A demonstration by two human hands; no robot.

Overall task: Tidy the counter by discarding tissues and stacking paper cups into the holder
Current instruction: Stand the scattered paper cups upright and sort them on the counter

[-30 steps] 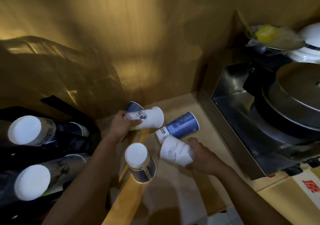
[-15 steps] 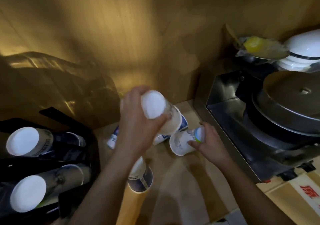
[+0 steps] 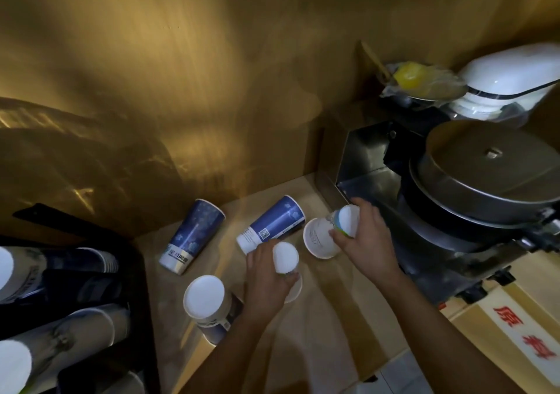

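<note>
The cup-gathering step looks to be in hand; no tissues show anywhere. Near the frame's centre, the left hand (image 3: 266, 284) has its grip closed around an upturned white cup (image 3: 285, 257), base toward the camera. To its right, the right hand (image 3: 368, 242) grips a second cup (image 3: 348, 221), held tilted just beside an open white cup (image 3: 321, 242) resting on the desk (image 3: 318, 333). Two blue cups (image 3: 194, 236) lie on their sides further back, and another stack (image 3: 206, 299) stands inverted lower left. The dark holder (image 3: 133, 272), at the left edge, already carries cup columns. Next, I'd guess, the held cups need nesting together, rims aligned, before going leftward.
</note>
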